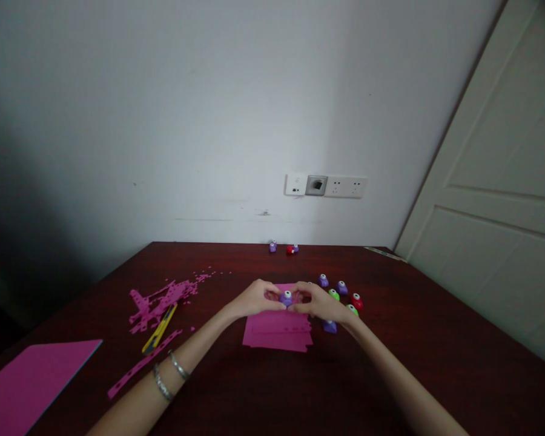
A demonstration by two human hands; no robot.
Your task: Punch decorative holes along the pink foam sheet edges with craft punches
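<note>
A small purple craft paper punch (286, 298) with a white eye-like top sits between my hands over the pink paper sheets (277, 339). My left hand (258, 298) grips it from the left with thumb and fingers. From the other side, my right hand (317, 300) closes on the same punch. Below the hands, the sheets lie in an uneven stack, and a row of small marks or holes shows on one. My fingers partly hide the punch's base and the far part of the stack.
More punches, purple (342, 287), red (356, 301) and green (352, 309), stand beside my right hand. Several others (273, 247) sit near the wall. Leftward lie pink scraps (157, 306), a yellow utility knife (160, 330), a punched strip (140, 366) and a large pink sheet (36, 381).
</note>
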